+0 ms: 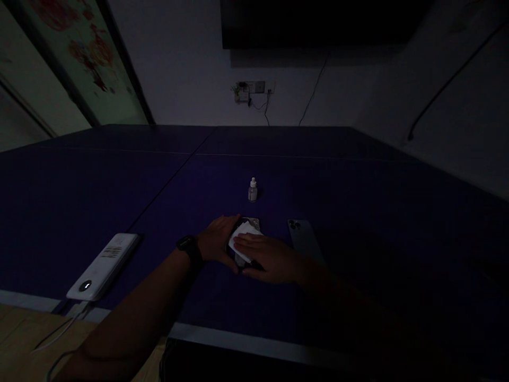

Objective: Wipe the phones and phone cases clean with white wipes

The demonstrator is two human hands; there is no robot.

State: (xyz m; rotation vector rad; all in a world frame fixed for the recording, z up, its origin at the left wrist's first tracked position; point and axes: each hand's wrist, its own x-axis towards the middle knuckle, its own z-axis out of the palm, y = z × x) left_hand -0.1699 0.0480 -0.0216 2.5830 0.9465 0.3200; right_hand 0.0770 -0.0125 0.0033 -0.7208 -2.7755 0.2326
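A dark phone [240,261] lies on the table, largely covered by my hands and a folded white cloth [245,229]. My left hand [217,239], with a dark watch at its wrist, grips the phone's left edge between thumb and fingers. Across the cloth lie the fingers of my right hand [274,257], pressing it onto the phone's upper face. Part of a shiny, greyish surface shows past the cloth's edge. Just beyond my hands stands a small clear bottle [252,192] with a white dropper-like cap, upright.
To the right rests another phone [306,241], camera side up. A white power bank [105,265] with cables plugged in lies near the front left of the dark blue table [159,159]. Wall sockets [254,87] and a dark screen [318,24] are on the far wall. The room is dim.
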